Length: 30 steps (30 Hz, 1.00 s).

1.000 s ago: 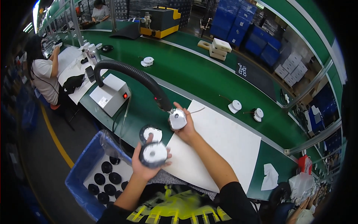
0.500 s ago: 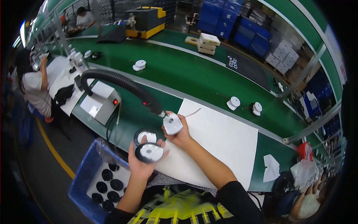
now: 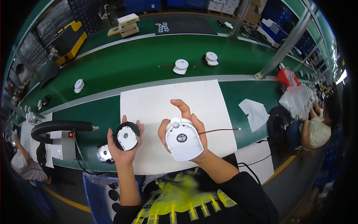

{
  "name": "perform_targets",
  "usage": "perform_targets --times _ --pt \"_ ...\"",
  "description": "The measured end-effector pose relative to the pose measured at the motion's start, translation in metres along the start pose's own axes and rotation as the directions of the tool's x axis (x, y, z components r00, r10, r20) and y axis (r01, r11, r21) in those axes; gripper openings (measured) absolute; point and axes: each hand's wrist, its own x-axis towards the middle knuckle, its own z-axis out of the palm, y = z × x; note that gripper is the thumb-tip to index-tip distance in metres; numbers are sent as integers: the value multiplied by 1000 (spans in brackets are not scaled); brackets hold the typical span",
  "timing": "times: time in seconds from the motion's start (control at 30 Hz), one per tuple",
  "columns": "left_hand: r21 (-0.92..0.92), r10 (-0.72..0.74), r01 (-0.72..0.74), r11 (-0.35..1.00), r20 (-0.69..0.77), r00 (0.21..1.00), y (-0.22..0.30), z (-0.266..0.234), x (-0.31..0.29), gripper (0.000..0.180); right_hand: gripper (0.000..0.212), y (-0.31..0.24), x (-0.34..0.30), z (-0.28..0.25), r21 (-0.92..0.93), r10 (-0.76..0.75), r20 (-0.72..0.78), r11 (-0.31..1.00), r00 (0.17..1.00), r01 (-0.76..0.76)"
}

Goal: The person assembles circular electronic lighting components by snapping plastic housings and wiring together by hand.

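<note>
My right hand (image 3: 194, 128) grips a white plastic housing (image 3: 182, 140) with a round metal hub in its middle; a thin red and black wire (image 3: 220, 130) trails from it to the right. My left hand (image 3: 121, 149) holds a round black-rimmed disc with a white face (image 3: 126, 136). Both hands hover over a white mat (image 3: 160, 100) on the green bench. A second round part (image 3: 104, 154) lies on the bench just left of my left hand.
A black flexible hose (image 3: 59, 126) with a metal nozzle reaches in from the left above a grey box (image 3: 61, 145). Several white round parts (image 3: 181, 66) sit on the green conveyor behind. A blue bin (image 3: 99, 194) of black discs stands below the bench. Seated people work at both sides.
My view has swung right. My right hand has drawn the white housing away from the hose nozzle and turned it face up. My left hand still holds the disc.
</note>
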Motion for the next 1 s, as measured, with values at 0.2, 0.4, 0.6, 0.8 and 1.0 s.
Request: perform_targets --times 0.2,0.4,0.6,0.8,1.0 --pt "235 -11 -50 971 252 968 -61 36 -20 68 54 -11 -15 -18 7 -48 -87 999 995 49" --pt "432 -12 -123 894 296 955 -106 64 -23 72 55 -31 -25 3 -40 -78 -239 997 968 71" --pt "619 131 -240 748 217 967 -121 70 -22 68 62 -27 -32 -7 -633 -262 20 743 965 215" --pt "775 205 -421 471 369 907 -129 69 -17 68 57 -13 -21 -8 -910 -353 357 79 865 408" --pt "809 221 -532 250 487 845 -128 64 -14 69 51 2 -15 -9 -880 -439 474 -225 763 418"
